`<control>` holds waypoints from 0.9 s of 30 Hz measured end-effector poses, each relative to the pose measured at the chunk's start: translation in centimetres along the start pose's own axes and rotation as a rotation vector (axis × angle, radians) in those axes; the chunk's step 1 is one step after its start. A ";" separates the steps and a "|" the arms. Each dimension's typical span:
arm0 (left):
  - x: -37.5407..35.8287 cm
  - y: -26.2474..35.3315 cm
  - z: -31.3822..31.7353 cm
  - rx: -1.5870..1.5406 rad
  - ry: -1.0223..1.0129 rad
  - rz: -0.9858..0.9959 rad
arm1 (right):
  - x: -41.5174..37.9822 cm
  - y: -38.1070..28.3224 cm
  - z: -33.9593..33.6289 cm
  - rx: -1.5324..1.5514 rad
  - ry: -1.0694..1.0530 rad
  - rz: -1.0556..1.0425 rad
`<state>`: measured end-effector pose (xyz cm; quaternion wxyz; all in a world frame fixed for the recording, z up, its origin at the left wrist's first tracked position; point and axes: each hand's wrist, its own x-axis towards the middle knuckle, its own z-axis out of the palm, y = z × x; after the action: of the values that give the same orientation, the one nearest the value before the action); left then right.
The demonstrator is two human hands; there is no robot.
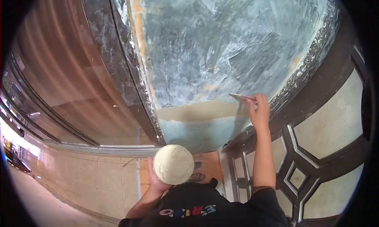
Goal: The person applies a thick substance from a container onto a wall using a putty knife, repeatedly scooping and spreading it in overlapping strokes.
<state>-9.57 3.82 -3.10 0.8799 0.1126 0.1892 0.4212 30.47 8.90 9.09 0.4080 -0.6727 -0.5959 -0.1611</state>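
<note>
Against the patchy grey-blue wall panel I see my right hand clamped on a putty knife above the fresh beige band, while my left hand cups 1 full putty bowl, which could tip and spill.

Multicoloured block letters are showing across the chest of the person's black shirt, seen upside down from above, and they are too distorted to make out as a word. A dark printed mark is lying on the orange floor patch, but it is reading only as a blur.
</note>
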 end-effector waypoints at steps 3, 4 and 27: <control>0.3 -1.1 1.4 0.216 -0.031 0.103 | -2.0 0.4 0.1 0.054 -0.090 0.008; 0.4 -1.6 1.2 0.213 -0.027 0.104 | -3.0 0.6 1.0 0.075 -0.193 -0.007; 3.1 -12.7 4.8 -0.186 -0.118 0.113 | -9.7 7.2 -4.1 0.765 -0.535 0.370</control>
<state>3.12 -1.75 -4.03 0.8711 0.0654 0.0907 0.4783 36.00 -0.33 2.18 0.4799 -0.5873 -0.5666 0.3222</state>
